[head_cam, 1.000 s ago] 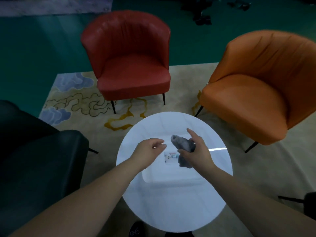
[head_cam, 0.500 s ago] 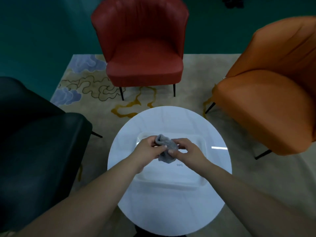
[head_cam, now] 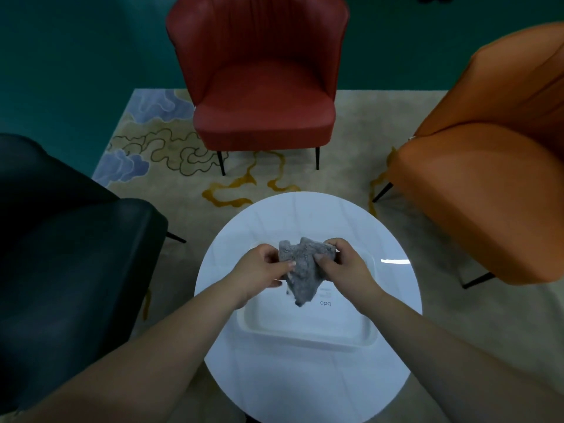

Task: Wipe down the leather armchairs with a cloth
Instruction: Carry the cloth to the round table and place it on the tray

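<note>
The left hand [head_cam: 262, 268] and the right hand [head_cam: 341, 264] both pinched a crumpled grey cloth [head_cam: 300, 267], fingers curled into its upper edge, holding it up over the far half of a shallow white tray [head_cam: 305, 335]. The cloth's lower tip hung above the tray floor; nothing else showed inside the tray. The tray sat on a round white table [head_cam: 305, 389]. Beyond the table stood a red armchair [head_cam: 262, 87], left of it a black armchair [head_cam: 67, 254], right of it an orange armchair [head_cam: 482, 166], all on a patterned rug [head_cam: 158, 148].
</note>
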{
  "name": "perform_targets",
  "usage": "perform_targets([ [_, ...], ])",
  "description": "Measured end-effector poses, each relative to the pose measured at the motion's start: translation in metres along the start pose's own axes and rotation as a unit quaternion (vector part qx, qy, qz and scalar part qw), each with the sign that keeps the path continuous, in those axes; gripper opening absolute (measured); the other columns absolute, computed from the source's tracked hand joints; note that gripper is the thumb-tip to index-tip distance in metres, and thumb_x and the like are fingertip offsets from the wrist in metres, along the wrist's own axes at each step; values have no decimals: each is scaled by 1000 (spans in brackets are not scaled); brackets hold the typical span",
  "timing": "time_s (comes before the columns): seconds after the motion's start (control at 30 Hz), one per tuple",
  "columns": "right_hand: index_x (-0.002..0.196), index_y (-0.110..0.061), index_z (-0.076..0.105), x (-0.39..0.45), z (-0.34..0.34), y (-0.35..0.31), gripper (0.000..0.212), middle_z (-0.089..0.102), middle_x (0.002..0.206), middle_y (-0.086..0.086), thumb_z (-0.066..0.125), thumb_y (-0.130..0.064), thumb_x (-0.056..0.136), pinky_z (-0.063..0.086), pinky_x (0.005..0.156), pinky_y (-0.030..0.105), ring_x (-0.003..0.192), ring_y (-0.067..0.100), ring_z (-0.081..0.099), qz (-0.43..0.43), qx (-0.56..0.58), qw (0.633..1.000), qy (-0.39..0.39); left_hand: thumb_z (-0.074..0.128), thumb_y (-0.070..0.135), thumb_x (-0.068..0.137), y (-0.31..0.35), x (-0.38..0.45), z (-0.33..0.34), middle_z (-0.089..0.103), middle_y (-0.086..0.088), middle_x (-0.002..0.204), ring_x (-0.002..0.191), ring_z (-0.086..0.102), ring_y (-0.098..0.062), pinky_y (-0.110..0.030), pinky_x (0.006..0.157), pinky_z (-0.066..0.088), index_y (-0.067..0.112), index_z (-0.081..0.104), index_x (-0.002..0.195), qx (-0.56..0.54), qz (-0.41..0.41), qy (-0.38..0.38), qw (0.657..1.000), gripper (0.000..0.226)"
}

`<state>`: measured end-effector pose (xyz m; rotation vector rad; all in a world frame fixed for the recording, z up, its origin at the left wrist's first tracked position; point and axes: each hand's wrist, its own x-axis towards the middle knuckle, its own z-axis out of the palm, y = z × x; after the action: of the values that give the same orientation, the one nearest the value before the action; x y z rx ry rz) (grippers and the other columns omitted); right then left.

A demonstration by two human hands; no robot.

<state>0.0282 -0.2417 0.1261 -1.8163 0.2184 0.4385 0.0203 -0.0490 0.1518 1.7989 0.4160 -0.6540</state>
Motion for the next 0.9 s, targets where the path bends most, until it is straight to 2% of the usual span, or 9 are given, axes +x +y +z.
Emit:
perform_targets([
  [0.13,105,-35,53,2,1,2,35,61,104,-4,75,-23,80,60,75,33,97,15,62,17,81,995,-59,73,25,85,0,5,6,68,-12,98,78,72,-21,-31,66,60,6,55,106,-30,-3,31,999,33],
  [0.23,109,-35,51,3,3,9,43,56,109,-1,74,-14,80,60,66,31,100,18,60,22,78,994,-74,73,30,83,-7,7,4,70,-6,96,76,72,-15,-24,62,56,12,56,105,-26,-10,16,999,32],
  [0.3,109,-36,51,5,3,16,42,54,111,-2,71,-11,83,58,62,27,100,18,59,33,79,995,-61,71,33,85,-14,9,0,70,1,96,77,71,-9,-22,62,55,17,57,108,-17,-27,-2,999,32],
  [0.37,108,-36,51,8,2,24,41,53,110,-2,70,-9,84,57,59,24,98,17,59,49,85,994,-47,68,38,87,-21,10,-5,67,6,100,83,69,-7,-22,67,54,23,58,111,22,-42,13,999,30],
  [0.47,108,-34,51,15,-1,44,40,55,111,2,69,-7,85,60,68,32,99,17,59,63,68,995,-41,61,40,91,-41,13,-17,64,4,114,101,61,-10,-24,82,50,23,58,118,152,-20,59,986,32],
  [0.57,114,-29,51,25,1,69,41,55,112,5,69,-7,84,58,81,45,100,20,58,87,43,995,-36,55,39,95,-64,12,-26,57,6,131,116,54,-11,-20,91,41,24,52,130,308,23,58,949,39],
  [0.7,120,-24,50,41,10,102,45,55,109,6,70,-7,83,56,83,51,101,26,59,113,31,993,-29,48,42,97,-96,20,-22,31,7,155,140,27,-13,-28,112,23,26,35,146,449,64,7,891,53],
  [0.83,119,-28,50,56,19,132,46,57,101,3,71,-7,83,57,79,46,93,22,60,118,26,993,-18,44,47,97,-126,42,-3,4,2,162,148,3,-17,-37,120,9,28,9,153,555,92,-9,827,69],
  [0.9,118,-31,50,62,21,143,48,57,100,4,70,-7,83,58,69,38,89,19,61,120,28,992,-14,42,50,97,-139,56,7,-7,2,162,148,-6,-19,-39,119,3,30,-3,153,583,100,-15,806,75],
])
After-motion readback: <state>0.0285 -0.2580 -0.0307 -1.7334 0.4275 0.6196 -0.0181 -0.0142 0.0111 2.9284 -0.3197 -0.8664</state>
